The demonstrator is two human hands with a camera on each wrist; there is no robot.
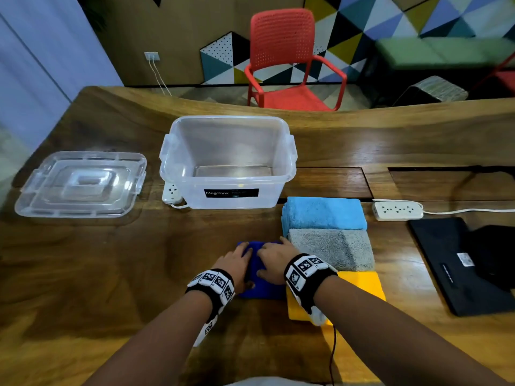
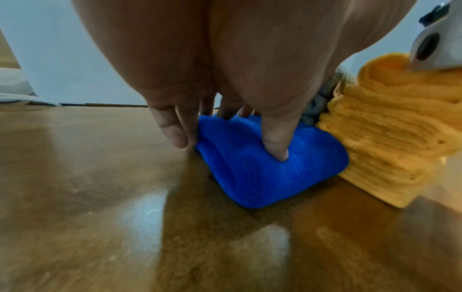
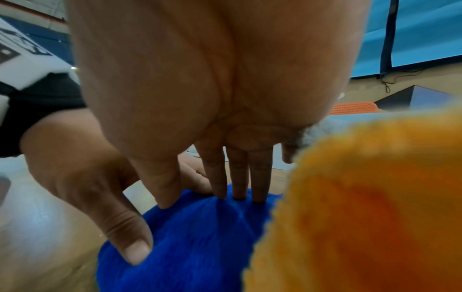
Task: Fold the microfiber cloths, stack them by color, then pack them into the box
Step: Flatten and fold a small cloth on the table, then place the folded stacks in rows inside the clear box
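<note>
A folded dark blue cloth (image 1: 262, 292) lies on the wooden table, close in front of me. Both hands press down on it with straight fingers. My left hand (image 1: 245, 254) covers its left part; the left wrist view shows the thumb (image 2: 277, 146) dug into the pile of the blue cloth (image 2: 262, 177). My right hand (image 1: 267, 254) rests its fingertips (image 3: 237, 193) on top of the blue cloth (image 3: 195, 247). To the right lie three folded stacks: light blue (image 1: 323, 213), grey (image 1: 331, 249) and yellow (image 1: 362, 285). The clear box (image 1: 195, 190) stands empty behind.
The box's clear lid (image 1: 80, 185) lies at the left. A white power strip (image 1: 398, 210) and black flat items (image 1: 457, 263) sit on the right. Another power strip (image 1: 172, 192) pokes out beside the box. A red chair (image 1: 289, 65) stands beyond the table.
</note>
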